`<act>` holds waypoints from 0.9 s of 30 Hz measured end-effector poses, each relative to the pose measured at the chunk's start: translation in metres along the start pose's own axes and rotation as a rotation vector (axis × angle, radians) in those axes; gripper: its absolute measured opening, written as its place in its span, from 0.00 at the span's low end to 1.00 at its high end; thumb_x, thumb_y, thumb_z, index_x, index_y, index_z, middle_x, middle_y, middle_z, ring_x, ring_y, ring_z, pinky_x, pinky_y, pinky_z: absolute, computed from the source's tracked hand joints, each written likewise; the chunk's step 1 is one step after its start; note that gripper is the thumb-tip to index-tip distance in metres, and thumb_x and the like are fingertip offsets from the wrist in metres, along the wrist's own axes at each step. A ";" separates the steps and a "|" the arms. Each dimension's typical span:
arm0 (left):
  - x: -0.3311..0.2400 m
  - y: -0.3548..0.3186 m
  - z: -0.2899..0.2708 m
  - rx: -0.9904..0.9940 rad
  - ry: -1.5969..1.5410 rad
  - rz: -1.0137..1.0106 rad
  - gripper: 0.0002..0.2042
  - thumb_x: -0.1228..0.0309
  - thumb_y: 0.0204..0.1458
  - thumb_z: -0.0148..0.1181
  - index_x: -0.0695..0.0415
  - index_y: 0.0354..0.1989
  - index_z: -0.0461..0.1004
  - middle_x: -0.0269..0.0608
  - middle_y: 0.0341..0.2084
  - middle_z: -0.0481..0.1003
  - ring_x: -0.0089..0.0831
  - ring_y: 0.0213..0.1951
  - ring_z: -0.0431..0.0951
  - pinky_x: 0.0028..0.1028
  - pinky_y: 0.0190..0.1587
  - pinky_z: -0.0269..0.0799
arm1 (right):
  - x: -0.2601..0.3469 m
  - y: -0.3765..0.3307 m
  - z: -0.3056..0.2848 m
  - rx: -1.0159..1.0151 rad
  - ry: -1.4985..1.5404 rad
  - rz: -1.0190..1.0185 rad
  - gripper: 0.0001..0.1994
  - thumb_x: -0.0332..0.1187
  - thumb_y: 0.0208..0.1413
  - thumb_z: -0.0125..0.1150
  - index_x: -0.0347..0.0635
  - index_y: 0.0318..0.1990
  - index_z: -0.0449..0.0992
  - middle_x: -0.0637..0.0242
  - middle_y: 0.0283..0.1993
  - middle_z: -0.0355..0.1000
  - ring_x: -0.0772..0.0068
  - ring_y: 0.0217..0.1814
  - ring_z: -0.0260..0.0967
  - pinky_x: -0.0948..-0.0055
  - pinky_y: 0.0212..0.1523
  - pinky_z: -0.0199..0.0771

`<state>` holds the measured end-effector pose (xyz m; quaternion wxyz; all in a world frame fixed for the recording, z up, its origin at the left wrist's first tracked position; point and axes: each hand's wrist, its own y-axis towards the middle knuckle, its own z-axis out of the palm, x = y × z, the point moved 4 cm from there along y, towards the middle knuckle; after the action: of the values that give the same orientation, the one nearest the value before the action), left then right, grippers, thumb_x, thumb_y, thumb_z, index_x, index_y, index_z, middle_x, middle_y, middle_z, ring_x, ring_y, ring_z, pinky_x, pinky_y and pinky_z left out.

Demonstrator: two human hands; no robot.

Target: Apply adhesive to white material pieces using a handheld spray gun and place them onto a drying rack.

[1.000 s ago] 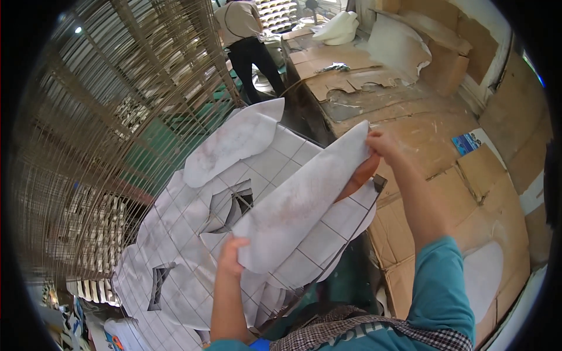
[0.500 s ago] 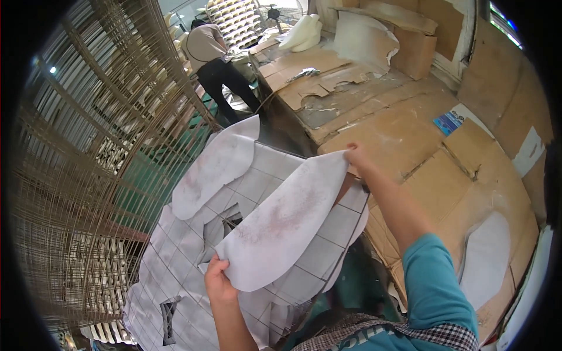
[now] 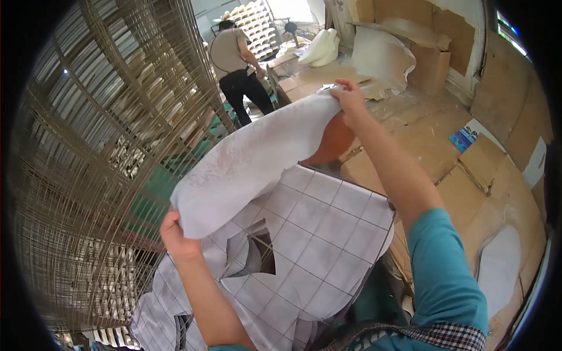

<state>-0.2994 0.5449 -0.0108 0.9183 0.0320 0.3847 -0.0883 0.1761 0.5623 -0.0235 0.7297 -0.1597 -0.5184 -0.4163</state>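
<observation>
Both hands held a white sheet [image 3: 252,161] stretched in the air

The left hand [image 3: 175,237] had its grip clamped on the sheet's lower edge, and the right hand [image 3: 349,96] had its grip clamped on the upper corner, so the sheet hung slanted above a grey gridded board [image 3: 328,245] with cut-out holes. A wire rack [image 3: 88,175] stood at left, cardboard [image 3: 445,169] covered the bench at right, and another person [image 3: 237,70] stood far behind
</observation>
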 end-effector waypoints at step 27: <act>0.178 -0.183 -0.085 -0.385 1.512 0.460 0.27 0.76 0.36 0.58 0.58 0.50 0.61 0.45 0.40 0.69 0.42 0.48 0.65 0.39 0.48 0.64 | 0.130 -0.433 -0.650 -0.449 -0.838 0.185 0.08 0.24 0.50 0.52 0.34 0.39 0.70 0.69 0.29 0.68 0.81 0.31 0.64 0.80 0.33 0.66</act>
<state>-0.2710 0.3515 -0.1955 0.3949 0.0026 0.8930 0.2160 0.2623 -0.1880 -0.2616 0.4394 -0.5127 -0.6486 -0.3512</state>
